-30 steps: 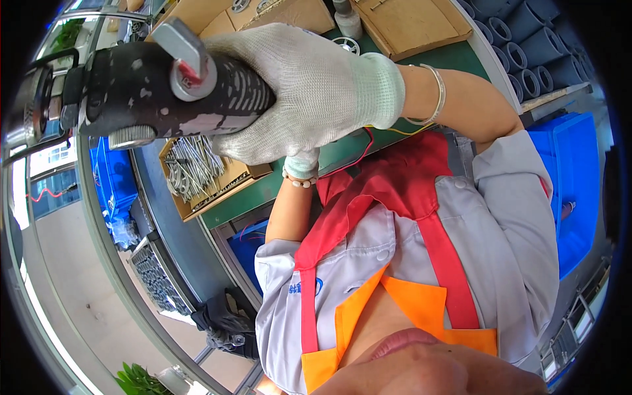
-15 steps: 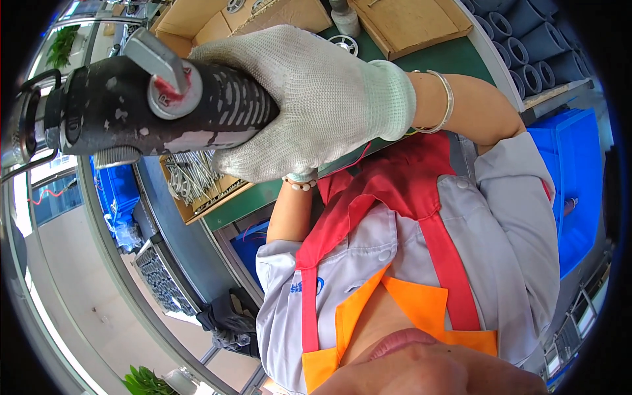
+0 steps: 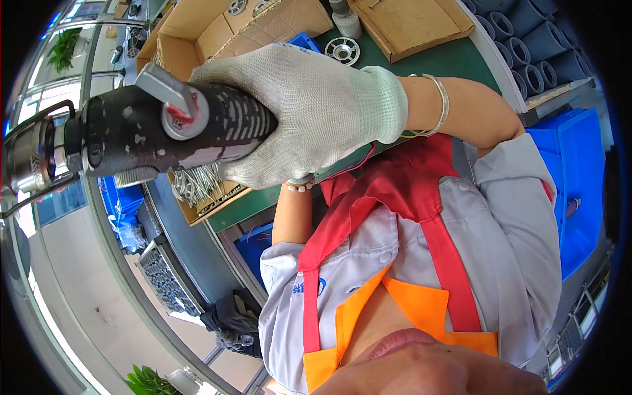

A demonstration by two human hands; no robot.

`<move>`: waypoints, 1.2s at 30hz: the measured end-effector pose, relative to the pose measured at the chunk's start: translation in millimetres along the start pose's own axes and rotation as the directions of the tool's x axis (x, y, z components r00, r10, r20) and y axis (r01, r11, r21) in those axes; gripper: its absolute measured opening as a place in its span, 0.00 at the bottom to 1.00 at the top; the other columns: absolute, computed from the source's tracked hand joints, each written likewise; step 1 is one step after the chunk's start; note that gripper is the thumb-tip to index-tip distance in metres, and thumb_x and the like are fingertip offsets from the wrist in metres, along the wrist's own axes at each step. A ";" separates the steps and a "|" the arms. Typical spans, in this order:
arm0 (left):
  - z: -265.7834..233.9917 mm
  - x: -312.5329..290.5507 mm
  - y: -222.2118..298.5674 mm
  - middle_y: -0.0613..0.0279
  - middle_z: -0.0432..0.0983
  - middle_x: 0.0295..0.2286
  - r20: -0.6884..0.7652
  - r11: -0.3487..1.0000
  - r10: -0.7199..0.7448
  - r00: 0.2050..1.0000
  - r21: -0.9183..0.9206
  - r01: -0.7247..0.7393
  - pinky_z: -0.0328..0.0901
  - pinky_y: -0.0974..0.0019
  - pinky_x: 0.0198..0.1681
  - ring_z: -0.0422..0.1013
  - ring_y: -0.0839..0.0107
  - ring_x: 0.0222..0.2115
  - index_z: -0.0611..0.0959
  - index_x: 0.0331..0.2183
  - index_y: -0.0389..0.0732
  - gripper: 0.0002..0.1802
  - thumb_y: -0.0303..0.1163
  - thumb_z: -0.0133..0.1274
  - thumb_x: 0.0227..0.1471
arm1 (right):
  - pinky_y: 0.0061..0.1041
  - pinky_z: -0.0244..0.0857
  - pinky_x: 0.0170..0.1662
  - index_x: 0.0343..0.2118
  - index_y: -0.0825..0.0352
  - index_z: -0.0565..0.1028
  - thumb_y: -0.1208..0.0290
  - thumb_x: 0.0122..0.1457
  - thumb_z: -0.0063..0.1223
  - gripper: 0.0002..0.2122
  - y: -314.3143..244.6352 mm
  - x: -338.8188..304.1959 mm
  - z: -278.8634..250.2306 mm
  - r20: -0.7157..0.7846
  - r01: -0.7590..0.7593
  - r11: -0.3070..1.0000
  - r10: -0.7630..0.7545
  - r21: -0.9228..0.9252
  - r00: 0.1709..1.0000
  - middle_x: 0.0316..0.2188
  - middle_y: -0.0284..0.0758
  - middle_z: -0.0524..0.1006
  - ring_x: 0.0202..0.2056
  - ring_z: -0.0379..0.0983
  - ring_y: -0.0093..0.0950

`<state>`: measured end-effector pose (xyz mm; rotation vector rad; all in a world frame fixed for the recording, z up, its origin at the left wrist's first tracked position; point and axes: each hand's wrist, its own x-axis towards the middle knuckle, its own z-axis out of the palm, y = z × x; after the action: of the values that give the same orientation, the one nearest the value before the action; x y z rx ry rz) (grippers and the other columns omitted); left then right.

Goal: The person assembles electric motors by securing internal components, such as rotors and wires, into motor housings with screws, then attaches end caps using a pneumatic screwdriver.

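Note:
My right hand [image 3: 309,112], in a whitish knit glove, is wrapped round the ribbed grip of a black air tool [image 3: 125,131] with worn paint. A grey metal lever [image 3: 168,92] sits on its side, and a metal collar with a wire bail is at its left end. Of my left arm the forearm [image 3: 291,214] shows, with a beaded bracelet and a sliver of pale cuff at the wrist. The left hand itself is hidden behind the right hand, so its fingers cannot be seen. A spoked metal wheel-like disc [image 3: 342,51] lies on the green bench [image 3: 421,76] beyond my right hand.
An open cardboard box [image 3: 187,33] with metal discs stands far left, a shallow one [image 3: 411,26] farther right. Long screws [image 3: 197,185] fill a tray below the tool. Grey tubes [image 3: 526,49] are stacked at far right, above a blue bin [image 3: 573,191].
The tool and my right hand have shifted down and a little to the right. More of the metal disc and a blue container behind the hand now show.

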<state>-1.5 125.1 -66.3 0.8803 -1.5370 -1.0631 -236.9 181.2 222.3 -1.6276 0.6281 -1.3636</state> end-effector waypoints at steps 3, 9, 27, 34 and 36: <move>-2.7 1.1 -2.8 0.56 0.70 0.46 0.002 0.999 -0.011 1.000 -0.048 0.011 0.66 0.60 0.49 0.70 0.67 0.44 0.68 0.52 0.36 0.26 0.42 0.49 0.58 | 0.34 0.72 0.33 0.37 0.69 0.77 0.61 0.39 0.62 0.22 0.5 1.6 -1.7 0.040 0.025 0.997 -0.022 -0.075 0.999 0.25 0.44 0.79 0.26 0.78 0.38; -6.5 -6.2 -3.9 0.56 0.70 0.46 0.012 0.989 -0.030 0.999 -0.142 0.031 0.66 0.60 0.49 0.70 0.67 0.44 0.68 0.53 0.36 0.27 0.42 0.50 0.57 | 0.33 0.71 0.32 0.35 0.70 0.77 0.61 0.38 0.62 0.21 13.8 3.8 6.1 0.025 0.157 0.980 -0.155 -0.119 0.988 0.24 0.43 0.79 0.26 0.78 0.38; 80.8 20.3 132.4 0.54 0.60 0.57 0.004 0.955 -0.058 0.998 -0.292 0.057 0.55 0.56 0.60 0.60 0.61 0.56 0.57 0.61 0.37 0.58 0.65 0.60 0.41 | 0.29 0.71 0.34 0.33 0.70 0.77 0.59 0.42 0.61 0.19 24.6 52.3 -23.4 -0.142 0.094 0.977 -0.123 -0.191 0.982 0.23 0.42 0.78 0.27 0.77 0.33; 65.5 -2.8 120.7 0.57 0.66 0.53 -0.057 0.836 -0.176 0.983 -0.535 0.119 0.66 0.53 0.54 0.67 0.60 0.51 0.59 0.61 0.46 0.46 0.46 0.64 0.45 | 0.33 0.72 0.40 0.42 0.66 0.75 0.62 0.44 0.59 0.21 26.0 45.9 -21.0 -0.052 0.086 0.971 -0.100 -0.222 0.994 0.29 0.45 0.80 0.33 0.79 0.40; 63.8 -2.3 115.3 0.53 0.64 0.55 -0.047 0.919 -0.116 0.992 -0.384 0.089 0.61 0.51 0.58 0.64 0.56 0.55 0.59 0.61 0.39 0.48 0.60 0.53 0.50 | 0.32 0.72 0.42 0.43 0.65 0.74 0.62 0.45 0.59 0.21 31.3 49.3 -23.5 -0.042 0.072 0.976 -0.082 -0.206 0.996 0.31 0.45 0.80 0.35 0.79 0.39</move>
<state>-65.1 178.7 36.0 0.7211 -1.1799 -1.3390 -241.2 118.5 219.5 -1.8018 0.7630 -1.4378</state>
